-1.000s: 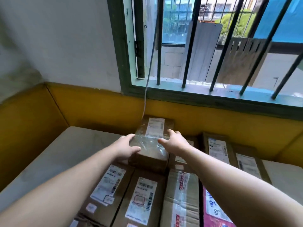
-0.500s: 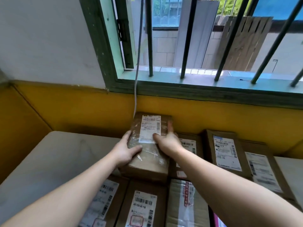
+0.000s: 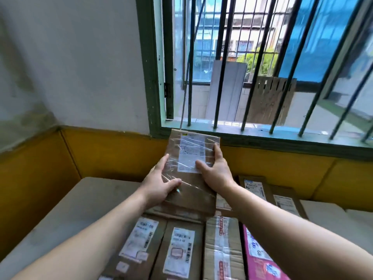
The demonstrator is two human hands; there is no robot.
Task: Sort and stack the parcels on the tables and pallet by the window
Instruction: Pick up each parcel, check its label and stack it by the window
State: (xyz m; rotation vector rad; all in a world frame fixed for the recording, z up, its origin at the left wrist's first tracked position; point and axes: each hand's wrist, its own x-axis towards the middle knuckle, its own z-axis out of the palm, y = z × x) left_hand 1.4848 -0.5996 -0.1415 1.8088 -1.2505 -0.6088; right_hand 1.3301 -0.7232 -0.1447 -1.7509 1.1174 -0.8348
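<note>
Left hand (image 3: 159, 183) and right hand (image 3: 215, 172) grip the taped parcel (image 3: 191, 168) by its sides

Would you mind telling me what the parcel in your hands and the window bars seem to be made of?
Parcel: brown cardboard, apparently, wrapped in glossy clear tape that wrinkles and glints, with a white paper label. Window bars: probably dark painted metal, thin and straight.

Single view only: wide-angle camera worn on the person's head, facing forward and slightly down toward the barred window (image 3: 262, 77) and the yellow lower wall (image 3: 113, 154). Both forearms enter from the bottom edge and the hands sit near frame centre, so the camera is close, at arm's reach from the table (image 3: 84, 201). Straight lines bow toward the frame edges; no second view to compare overlap.
</note>
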